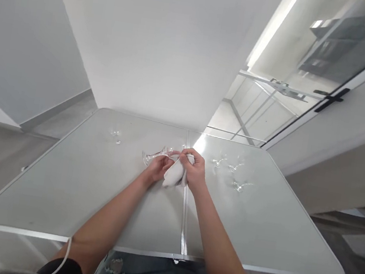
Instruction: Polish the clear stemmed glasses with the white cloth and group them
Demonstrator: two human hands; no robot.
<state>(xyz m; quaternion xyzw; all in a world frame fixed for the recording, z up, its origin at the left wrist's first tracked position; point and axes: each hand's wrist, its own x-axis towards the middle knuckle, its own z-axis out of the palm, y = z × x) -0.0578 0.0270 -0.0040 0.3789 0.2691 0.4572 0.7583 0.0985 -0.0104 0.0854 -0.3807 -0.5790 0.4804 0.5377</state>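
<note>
My left hand (157, 168) is closed around a clear stemmed glass (152, 156), which lies sideways with its foot pointing left. In my right hand (195, 170) is a white cloth (175, 173), bunched up and pressed towards the rim end of the glass. Part of the cloth hangs down between the two hands. The bowl of the glass is largely hidden by fingers and cloth. Both hands are above the middle of the table, near its centre seam.
The pale folding table (91, 196) has a metal edge. One clear glass (116, 136) stands at its back left; three more, including a near one (239, 186), are on the right half. A white wall (148, 45) rises behind, and a glass door (289, 89) is at the right.
</note>
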